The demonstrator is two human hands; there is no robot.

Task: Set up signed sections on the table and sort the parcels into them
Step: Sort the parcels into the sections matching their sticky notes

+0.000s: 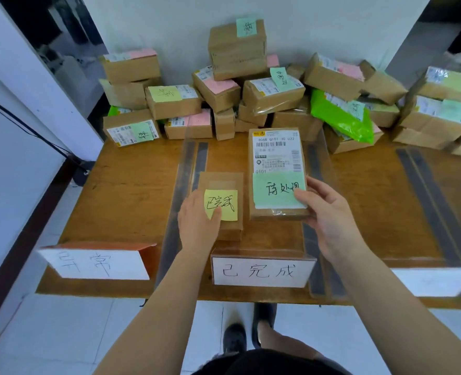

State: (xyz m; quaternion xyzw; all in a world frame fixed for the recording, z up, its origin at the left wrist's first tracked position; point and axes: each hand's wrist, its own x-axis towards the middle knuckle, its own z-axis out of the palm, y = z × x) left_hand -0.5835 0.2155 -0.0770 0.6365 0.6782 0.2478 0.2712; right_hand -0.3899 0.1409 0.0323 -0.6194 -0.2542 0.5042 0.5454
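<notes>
Two cardboard parcels are in the table's middle section. My left hand (198,220) grips the small parcel (225,185), thumb on its yellow note (224,205). My right hand (324,215) grips the longer parcel (276,161) at its near right corner, thumb on its green note (275,190). A white sign (262,270) stands at the front edge of this section. Another white sign (94,262) stands to the left. Part of a third sign (429,281) shows at the right.
Clear dividers with dark bases (186,169) (427,190) split the wooden table (126,185) into sections. A heap of cardboard boxes (237,50) and a green bag (340,117), most with coloured notes, fills the back against the wall.
</notes>
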